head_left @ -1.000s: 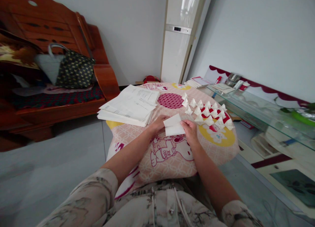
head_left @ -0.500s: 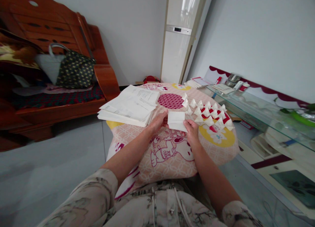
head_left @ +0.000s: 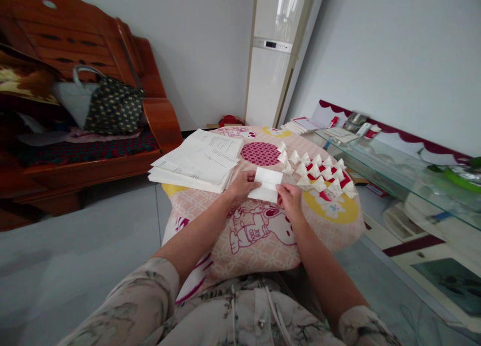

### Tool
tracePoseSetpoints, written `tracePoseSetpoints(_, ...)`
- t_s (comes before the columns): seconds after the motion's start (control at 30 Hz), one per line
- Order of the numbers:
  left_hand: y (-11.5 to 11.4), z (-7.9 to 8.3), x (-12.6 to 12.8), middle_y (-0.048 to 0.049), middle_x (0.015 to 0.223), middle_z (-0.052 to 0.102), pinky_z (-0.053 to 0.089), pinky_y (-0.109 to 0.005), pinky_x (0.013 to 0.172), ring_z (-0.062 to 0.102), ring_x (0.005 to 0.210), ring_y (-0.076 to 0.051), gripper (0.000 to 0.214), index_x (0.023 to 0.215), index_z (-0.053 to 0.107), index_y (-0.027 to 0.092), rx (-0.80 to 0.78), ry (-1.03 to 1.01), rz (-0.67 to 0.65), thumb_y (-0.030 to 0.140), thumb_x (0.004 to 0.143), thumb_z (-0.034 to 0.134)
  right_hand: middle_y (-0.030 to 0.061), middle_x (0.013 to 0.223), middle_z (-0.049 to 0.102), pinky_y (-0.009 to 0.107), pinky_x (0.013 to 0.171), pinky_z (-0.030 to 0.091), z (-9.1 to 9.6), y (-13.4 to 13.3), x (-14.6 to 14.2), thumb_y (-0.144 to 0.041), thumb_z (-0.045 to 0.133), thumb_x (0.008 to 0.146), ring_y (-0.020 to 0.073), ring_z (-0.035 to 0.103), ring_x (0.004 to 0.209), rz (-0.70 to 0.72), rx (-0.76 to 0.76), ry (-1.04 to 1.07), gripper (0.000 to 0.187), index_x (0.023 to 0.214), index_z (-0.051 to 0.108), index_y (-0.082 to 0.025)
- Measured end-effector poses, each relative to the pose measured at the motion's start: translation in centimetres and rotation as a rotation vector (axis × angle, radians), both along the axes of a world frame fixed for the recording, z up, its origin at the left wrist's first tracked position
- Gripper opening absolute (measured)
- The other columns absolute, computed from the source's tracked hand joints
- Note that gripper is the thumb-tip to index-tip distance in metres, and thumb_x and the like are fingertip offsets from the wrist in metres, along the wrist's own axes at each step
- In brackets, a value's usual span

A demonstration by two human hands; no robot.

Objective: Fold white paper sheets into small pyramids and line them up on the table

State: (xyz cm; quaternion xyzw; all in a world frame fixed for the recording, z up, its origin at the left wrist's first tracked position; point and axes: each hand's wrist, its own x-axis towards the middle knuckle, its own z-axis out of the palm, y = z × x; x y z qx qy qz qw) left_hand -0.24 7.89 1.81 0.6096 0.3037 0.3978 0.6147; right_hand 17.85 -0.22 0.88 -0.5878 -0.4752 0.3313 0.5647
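Patterned tablecloth (head_left: 244, 263): lies under everything in reach, apparently serving as a soft working surface.
Folded white paper (head_left: 269, 177): between the two hands, above the tablecloth, a crease seeming to run across it.
Left hand (head_left: 242, 184): pinches the paper's left edge, thumb on top, probably to steady it.
Right hand (head_left: 289, 197): pinches the right edge between thumb and fingers, presumably to keep it flat.
Paper pyramids (head_left: 320, 184): stand in loose rows beyond the right hand, perhaps spaced to protect their points.
Printed sheets (head_left: 203, 158): stacked beside the left hand, likely for easy reach.
Wooden sofa (head_left: 82, 40): far left, holding a dotted bag (head_left: 112, 105).
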Motion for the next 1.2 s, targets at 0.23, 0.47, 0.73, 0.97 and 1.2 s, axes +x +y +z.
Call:
tracePoseSetpoints(0.23, 0.7, -0.6, -0.6, 0.0013, 0.073, 0.065, 0.042, -0.022, 0.057, 0.058, 0.063, -0.013, 0.06, 0.127, 0.064, 0.016, 0.265, 0.203, 0.102, 0.016, 0.067, 0.065, -0.0002, 0.045, 0.058, 0.023, 0.038, 0.031, 0.2, -0.4, 0.3, -0.049, 0.068, 0.076, 0.0101, 0.044, 0.036, 0.187, -0.063, -0.196, 0.038, 0.056, 0.06, -0.018)
tracePoseSetpoints(0.47, 0.7, 0.2, -0.6, -0.0086, 0.102, 0.072, 0.052, -0.033, 0.08, 0.067, 0.089, -0.02, 0.061, 0.131, 0.062, 0.015, 0.402, 0.27, -0.023, 0.012, 0.07, 0.066, -0.0045, 0.037, 0.05, 0.023, 0.039, 0.035, 0.3, -0.1, 0.7, -0.039, 0.067, 0.073, 0.0129, 0.047, 0.035, 0.013, -0.03, -0.147, 0.024, 0.061, 0.061, -0.019)
tracePoseSetpoints(0.73, 0.1, 2.4, -1.3, -0.0114, 0.14, 0.061, 0.034, -0.05, 0.116, 0.051, 0.134, -0.032, 0.065, 0.127, 0.067, 0.023, 0.817, 0.465, -0.328, 0.02, 0.064, 0.084, -0.0013, 0.038, 0.057, 0.023, 0.027, 0.033, 0.6, 1.3, 0.9, -0.029, 0.065, 0.071, 0.0149, 0.048, 0.029, -0.142, -0.202, 0.043, 0.013, 0.063, 0.058, -0.021)
tracePoseSetpoints(0.97, 1.2, 1.4, -1.3, -0.0065, 0.113, 0.073, 0.045, -0.038, 0.101, 0.063, 0.111, -0.022, 0.03, 0.1, 0.072, 0.018, 1.039, 0.671, -0.413, 0.002, 0.078, 0.061, -0.0032, 0.041, 0.058, 0.017, 0.027, 0.03, 1.6, 1.2, 1.7, -0.021, 0.066, 0.076, 0.0094, 0.048, 0.028, 0.049, -0.423, -0.12, 0.013, 0.066, 0.058, -0.018)
tracePoseSetpoints(1.2, 0.7, 2.9, -1.3, -0.0052, 0.105, 0.074, 0.047, -0.03, 0.09, 0.064, 0.099, -0.019, 0.031, 0.097, 0.071, 0.019, 1.034, 0.691, -0.516, 0.0, 0.074, 0.065, 0.0002, 0.05, 0.064, 0.018, 0.028, 0.028, 3.4, 0.8, 2.9, -0.017, 0.065, 0.078, 0.0099, 0.052, 0.033, 0.354, -0.608, -0.344, 0.018, 0.062, 0.059, -0.017)
